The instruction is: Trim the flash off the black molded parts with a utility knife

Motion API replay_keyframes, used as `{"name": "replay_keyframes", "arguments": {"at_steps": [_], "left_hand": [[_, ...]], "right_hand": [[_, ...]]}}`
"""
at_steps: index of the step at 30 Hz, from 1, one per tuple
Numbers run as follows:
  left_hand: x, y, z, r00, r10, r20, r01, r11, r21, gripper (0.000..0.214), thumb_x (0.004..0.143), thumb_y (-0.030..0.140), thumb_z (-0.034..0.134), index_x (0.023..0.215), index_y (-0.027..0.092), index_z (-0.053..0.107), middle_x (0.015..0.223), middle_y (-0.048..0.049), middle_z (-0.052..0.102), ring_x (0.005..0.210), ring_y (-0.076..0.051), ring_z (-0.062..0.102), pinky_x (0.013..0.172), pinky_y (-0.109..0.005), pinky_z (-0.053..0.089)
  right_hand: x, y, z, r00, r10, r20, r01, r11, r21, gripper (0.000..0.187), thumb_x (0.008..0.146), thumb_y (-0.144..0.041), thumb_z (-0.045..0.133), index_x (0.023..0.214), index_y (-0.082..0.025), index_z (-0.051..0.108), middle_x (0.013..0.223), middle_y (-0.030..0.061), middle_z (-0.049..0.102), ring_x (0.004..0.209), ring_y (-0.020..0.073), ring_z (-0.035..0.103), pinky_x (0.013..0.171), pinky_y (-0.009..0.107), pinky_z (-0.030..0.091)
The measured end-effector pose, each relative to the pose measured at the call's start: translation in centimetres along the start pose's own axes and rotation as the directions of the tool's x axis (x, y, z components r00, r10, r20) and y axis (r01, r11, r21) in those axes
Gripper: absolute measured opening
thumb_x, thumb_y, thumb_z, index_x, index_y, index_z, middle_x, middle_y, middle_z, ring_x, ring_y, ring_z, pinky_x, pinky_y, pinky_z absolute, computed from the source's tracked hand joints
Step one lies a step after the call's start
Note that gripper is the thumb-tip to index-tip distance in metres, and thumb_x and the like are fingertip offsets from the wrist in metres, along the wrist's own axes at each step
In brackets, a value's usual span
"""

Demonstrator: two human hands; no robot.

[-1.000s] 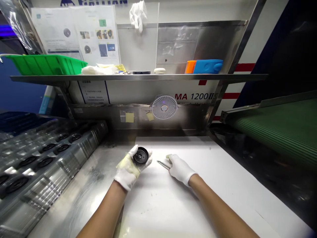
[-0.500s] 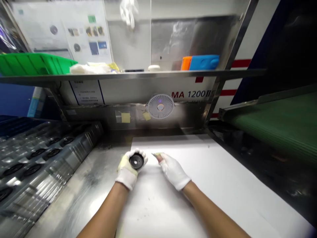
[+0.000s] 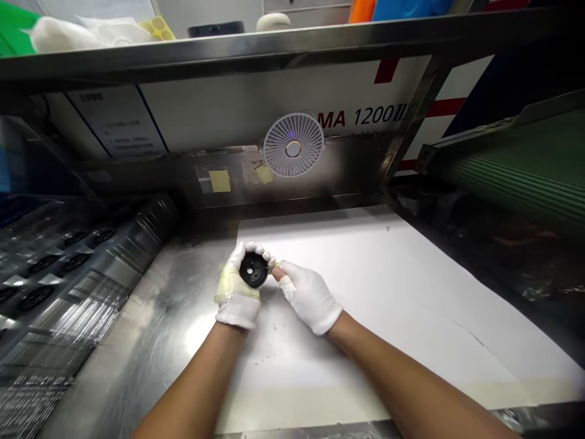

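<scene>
My left hand (image 3: 237, 286), in a white glove with yellowish tape around it, is closed around a round black plastic part (image 3: 254, 270). The part looks like a small wheel, with a hole near its middle and its face turned toward me. My right hand (image 3: 308, 296), also gloved in white with a bare thumb tip showing, pinches a small thin tool (image 3: 276, 266) at the right rim of the part. Most of that tool is hidden by the fingers and the rim, so its exact kind is unclear.
Stacked clear trays (image 3: 91, 268) with several black round parts stand at the left. White paper (image 3: 365, 262) covers much of the metal table (image 3: 178, 305). A small fan (image 3: 293, 146) faces me below a shelf (image 3: 219, 52). A green conveyor belt (image 3: 525, 177) is at the right.
My right hand has moved left, bringing the small tool to the black part's rim. The black part is turned somewhat differently. My view has tilted down and closer to the table.
</scene>
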State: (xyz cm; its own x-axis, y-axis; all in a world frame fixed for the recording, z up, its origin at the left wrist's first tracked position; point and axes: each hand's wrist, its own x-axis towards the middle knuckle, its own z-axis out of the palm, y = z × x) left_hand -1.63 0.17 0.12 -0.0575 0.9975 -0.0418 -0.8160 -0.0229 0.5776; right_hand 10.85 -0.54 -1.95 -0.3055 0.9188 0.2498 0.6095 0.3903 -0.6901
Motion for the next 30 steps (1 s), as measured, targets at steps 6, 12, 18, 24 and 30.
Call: {"name": "replay_keyframes", "arguments": {"at_steps": [6, 12, 18, 24, 30], "left_hand": [[0.2, -0.2, 0.1, 0.993, 0.074, -0.097, -0.076, 0.997, -0.024, 0.013, 0.074, 0.022, 0.056, 0.065, 0.013, 0.055, 0.067, -0.0027, 0.051, 0.065, -0.014, 0.052, 0.063, -0.029, 0.047], [0.4, -0.6, 0.1, 0.967, 0.125, -0.221, -0.142, 0.988, -0.059, 0.012, 0.071, 0.022, 0.058, 0.063, 0.014, 0.054, 0.065, -0.0014, 0.052, 0.062, -0.012, 0.053, 0.065, -0.028, 0.047], [0.1, -0.1, 0.0, 0.986, 0.026, -0.162, -0.015, 0.998, 0.068, 0.021, 0.071, 0.021, 0.055, 0.090, 0.015, 0.060, 0.089, -0.0089, 0.061, 0.083, -0.022, 0.060, 0.074, -0.040, 0.048], [-0.1, 0.7, 0.3, 0.995, -0.047, -0.093, 0.048, 0.999, 0.008, 0.011, 0.071, 0.016, 0.051, 0.078, 0.013, 0.059, 0.068, -0.0042, 0.055, 0.065, -0.015, 0.056, 0.064, -0.032, 0.048], [0.3, 0.2, 0.2, 0.988, 0.041, -0.149, -0.054, 0.994, -0.091, 0.007, 0.074, 0.020, 0.058, 0.071, 0.015, 0.054, 0.064, 0.0000, 0.051, 0.061, -0.010, 0.053, 0.063, -0.025, 0.047]], "right_hand": [[-0.5, -0.5, 0.7, 0.999, -0.018, 0.027, 0.020, 0.997, -0.075, 0.027, 0.094, -0.035, 0.030, 0.087, -0.024, 0.054, 0.073, -0.0030, 0.059, 0.064, 0.0128, 0.052, 0.058, 0.022, 0.032], [-0.9, -1.4, 1.6, 0.998, -0.056, 0.042, 0.061, 0.990, -0.126, 0.022, 0.093, -0.032, 0.033, 0.082, -0.024, 0.050, 0.068, -0.0051, 0.056, 0.058, 0.0113, 0.049, 0.053, 0.021, 0.028], [-0.8, -1.0, 1.1, 0.998, -0.048, 0.036, 0.050, 0.996, -0.076, 0.023, 0.093, -0.031, 0.032, 0.082, -0.022, 0.051, 0.073, -0.0028, 0.058, 0.064, 0.0120, 0.052, 0.058, 0.021, 0.032], [-0.7, -0.5, 0.8, 1.000, -0.014, 0.008, 0.015, 0.995, -0.094, 0.022, 0.094, -0.032, 0.030, 0.090, -0.023, 0.051, 0.077, -0.0021, 0.060, 0.067, 0.0136, 0.054, 0.059, 0.022, 0.033], [-1.0, -1.3, 1.3, 1.000, -0.005, 0.022, 0.009, 0.988, -0.154, 0.026, 0.094, -0.033, 0.029, 0.081, -0.022, 0.048, 0.067, -0.0043, 0.055, 0.057, 0.0117, 0.049, 0.053, 0.022, 0.029]]}}
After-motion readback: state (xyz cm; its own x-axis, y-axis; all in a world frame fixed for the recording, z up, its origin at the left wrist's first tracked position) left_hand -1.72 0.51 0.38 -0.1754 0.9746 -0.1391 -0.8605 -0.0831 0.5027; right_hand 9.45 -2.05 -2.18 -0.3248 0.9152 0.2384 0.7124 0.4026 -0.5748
